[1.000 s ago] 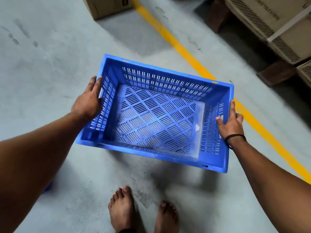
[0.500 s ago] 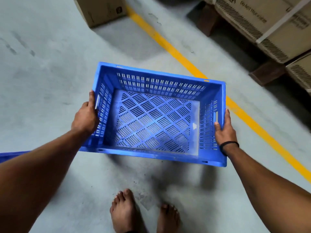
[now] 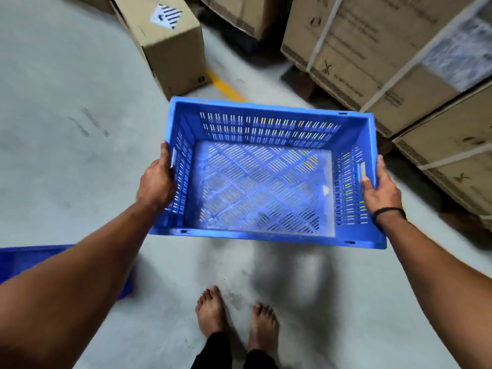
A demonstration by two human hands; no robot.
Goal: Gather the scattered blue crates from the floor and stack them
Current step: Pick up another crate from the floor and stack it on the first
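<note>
Turned the perforated blue plastic crate [image 3: 266, 187] from askew to square-on. Carried it closer to the brown cardboard box [image 3: 170, 46] with a striped label, now just past its far left corner, and to the strapped brown cardboard cartons [image 3: 372, 49] at right. Covered most of the yellow painted floor line [image 3: 225, 86]. Brought more of a second blue crate [image 3: 26, 259] into view, lower left.

Our crate [image 3: 269, 126] hangs above the floor [image 3: 66, 129] before our feet [image 3: 213, 312]; cartons [image 3: 372, 49] stand beyond it, and perhaps a second crate [image 3: 26, 262] lies left.
</note>
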